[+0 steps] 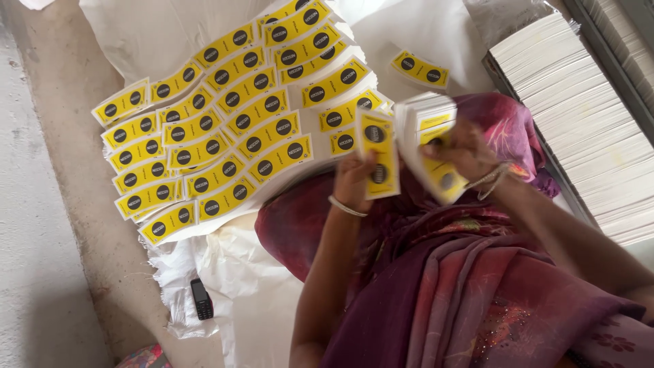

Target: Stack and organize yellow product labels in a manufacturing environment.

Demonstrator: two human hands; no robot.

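My left hand (352, 180) holds up one yellow card with black circles (379, 153), pinched at its lower edge. My right hand (463, 146) grips a thick stack of the same yellow-and-white cards (428, 121), fanned and blurred. Both hands sit above my lap, draped in maroon cloth (443, 286). Rows of matching yellow cards (225, 123) lie spread in overlapping lines on a white sheet (136, 34) to the left of my hands.
A single yellow card (419, 69) lies apart at the top. Large stacks of white sheets (579, 116) fill the right side. A small black phone (201, 299) rests on the white sheet's lower edge. Grey concrete floor (41, 204) lies at the left.
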